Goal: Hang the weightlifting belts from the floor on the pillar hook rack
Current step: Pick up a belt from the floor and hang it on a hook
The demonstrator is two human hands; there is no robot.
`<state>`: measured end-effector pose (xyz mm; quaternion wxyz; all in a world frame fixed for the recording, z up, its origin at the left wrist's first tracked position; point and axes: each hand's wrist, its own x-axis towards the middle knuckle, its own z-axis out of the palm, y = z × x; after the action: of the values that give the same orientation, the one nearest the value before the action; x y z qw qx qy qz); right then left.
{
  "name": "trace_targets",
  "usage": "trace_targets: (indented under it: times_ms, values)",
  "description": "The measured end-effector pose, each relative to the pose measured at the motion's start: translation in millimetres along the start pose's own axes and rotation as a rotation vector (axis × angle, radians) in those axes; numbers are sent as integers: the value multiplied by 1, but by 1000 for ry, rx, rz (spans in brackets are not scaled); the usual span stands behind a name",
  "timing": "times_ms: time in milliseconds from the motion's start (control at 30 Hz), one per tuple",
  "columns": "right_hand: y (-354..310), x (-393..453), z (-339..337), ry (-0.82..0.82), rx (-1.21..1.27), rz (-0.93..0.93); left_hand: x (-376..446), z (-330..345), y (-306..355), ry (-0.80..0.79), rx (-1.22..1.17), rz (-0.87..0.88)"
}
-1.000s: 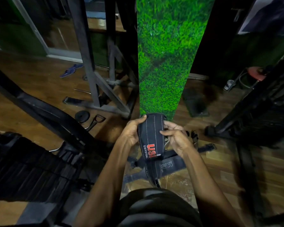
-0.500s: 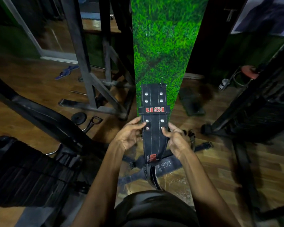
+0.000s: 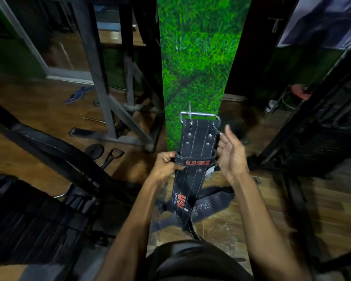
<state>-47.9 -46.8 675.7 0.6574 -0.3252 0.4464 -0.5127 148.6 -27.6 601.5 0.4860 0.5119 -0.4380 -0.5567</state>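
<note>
Wooden floor (image 3: 251,216) spreads around a grass-patterned pillar (image 3: 197,67), with a dark steel frame (image 3: 101,94) to its left and another belt (image 3: 207,205) lying near. Before the pillar, the left hand (image 3: 166,169) pinches the black belt (image 3: 195,147) at its loop. The right hand (image 3: 231,155), fingers spread, touches the belt's right edge below the metal buckle (image 3: 199,115).

Wooden plank floor (image 3: 322,211) throughout. At ten o'clock, a blue sandal (image 3: 78,94) lying flat. At nine o'clock, a small black weight plate (image 3: 94,151) just beside a black D-handle (image 3: 112,157). At two o'clock, a red-topped stool (image 3: 298,92) near a white shoe (image 3: 270,106). At eleven o'clock, a grey steel frame (image 3: 101,82) standing upright.
</note>
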Motion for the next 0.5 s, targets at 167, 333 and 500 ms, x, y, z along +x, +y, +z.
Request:
trace_targets:
  times_ms: [167,333,500]
  values:
    - [-9,-9,9,-37,-119,-115,-5,0,-4,-19,12,17]
    - [-7,-9,14,-12,-153,-153,-5,-4,-3,-46,-4,-16]
    - [-11,-11,12,-122,-118,-146,-8,-8,3,-51,-48,-47]
